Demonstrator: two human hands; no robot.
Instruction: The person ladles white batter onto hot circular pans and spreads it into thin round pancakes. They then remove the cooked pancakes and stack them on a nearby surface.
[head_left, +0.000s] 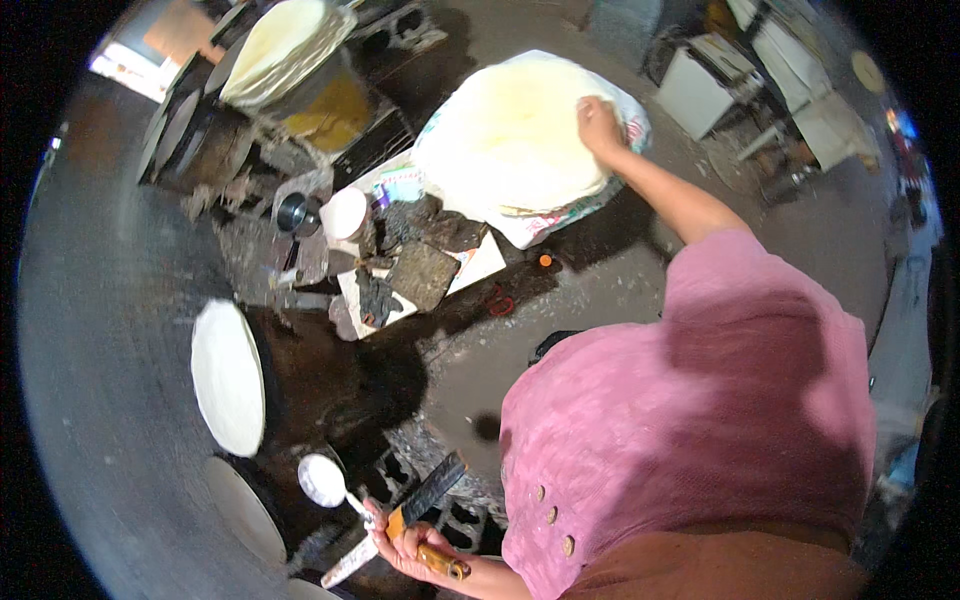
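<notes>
My right hand reaches out to the right edge of a tall pile of large, thin round flatbreads, its fingers bent against the top one. Whether it pinches the bread, I cannot tell. The pile rests on a printed plastic sheet. In my left hand, at the bottom, are a white-coated ladle and a wooden-handled tool with a flat dark blade; a pale, coated flat stick crosses beneath the hand. A white round flatbread lies on a dark round griddle to the left.
Another round plate sits below the griddle. Near the middle are a white tub, a metal cup, a dark square pad and blackened cloths. A second flatbread stack tops a bucket. Concrete blocks lie below.
</notes>
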